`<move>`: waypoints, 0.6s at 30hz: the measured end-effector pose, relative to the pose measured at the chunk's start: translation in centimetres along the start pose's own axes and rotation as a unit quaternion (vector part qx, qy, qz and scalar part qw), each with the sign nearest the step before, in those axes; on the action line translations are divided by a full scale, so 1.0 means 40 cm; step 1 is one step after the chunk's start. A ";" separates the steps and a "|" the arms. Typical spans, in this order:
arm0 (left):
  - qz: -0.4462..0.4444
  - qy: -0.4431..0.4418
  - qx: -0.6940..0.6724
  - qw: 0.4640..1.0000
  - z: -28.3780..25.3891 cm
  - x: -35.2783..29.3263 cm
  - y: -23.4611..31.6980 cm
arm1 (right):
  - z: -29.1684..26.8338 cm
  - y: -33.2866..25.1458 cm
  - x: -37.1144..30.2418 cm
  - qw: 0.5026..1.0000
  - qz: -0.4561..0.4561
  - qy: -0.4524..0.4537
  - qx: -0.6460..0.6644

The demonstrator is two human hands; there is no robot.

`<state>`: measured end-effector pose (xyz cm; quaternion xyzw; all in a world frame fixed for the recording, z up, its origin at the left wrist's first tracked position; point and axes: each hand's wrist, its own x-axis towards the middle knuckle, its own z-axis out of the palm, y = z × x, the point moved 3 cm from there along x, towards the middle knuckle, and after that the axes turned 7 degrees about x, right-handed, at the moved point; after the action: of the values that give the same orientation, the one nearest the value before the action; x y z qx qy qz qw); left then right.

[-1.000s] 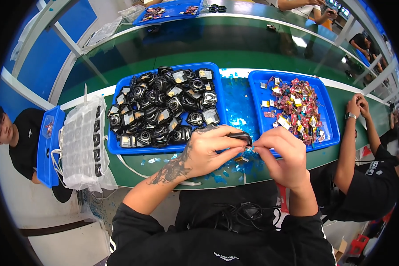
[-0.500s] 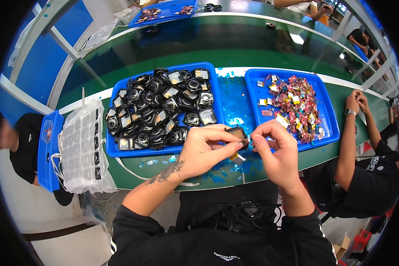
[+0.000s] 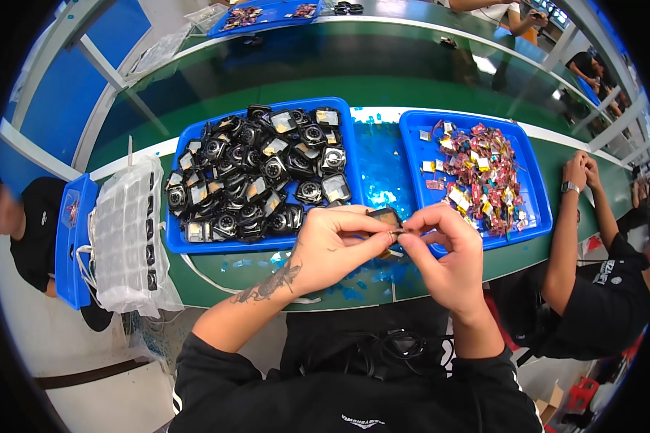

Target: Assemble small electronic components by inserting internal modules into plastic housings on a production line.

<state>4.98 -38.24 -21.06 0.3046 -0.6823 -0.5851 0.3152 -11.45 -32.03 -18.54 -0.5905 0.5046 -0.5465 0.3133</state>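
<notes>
My left hand (image 3: 343,242) grips an opened black smartwatch (image 3: 387,217) above the near edge of the table, its dark screen part showing above my fingers. The thumb and forefinger of my right hand (image 3: 448,252) pinch at the watch's near side, right against my left fingertips. What the right fingers hold there is too small and covered to name. A bit of a yellow and silver battery (image 3: 391,253) shows below the fingers, mostly hidden. To the left lies a blue tray (image 3: 354,137) heaped with opened black watches; to the right, a blue tray (image 3: 538,198) holds red circuit boards and batteries.
Scraps of blue film (image 3: 379,173) litter the table between the trays. A clear plastic compartment tray (image 3: 126,238) with several watches stands at the left. Co-workers sit at left and right; the right one's forearms (image 3: 567,216) rest near the right tray. Black cables (image 3: 401,346) lie on my lap.
My right hand has moved slightly left, so its fingertips meet the left ones at the watch. The battery hanging below the watch is now largely hidden.
</notes>
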 end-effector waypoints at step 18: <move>0.022 0.017 -0.079 0.997 0.021 0.005 -0.004 | -0.008 0.025 0.015 1.000 -0.014 0.010 -0.023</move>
<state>4.22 -37.91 -21.31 0.2735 -0.6354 -0.6244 0.3627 -12.07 -32.85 -19.20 -0.5993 0.5118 -0.5446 0.2869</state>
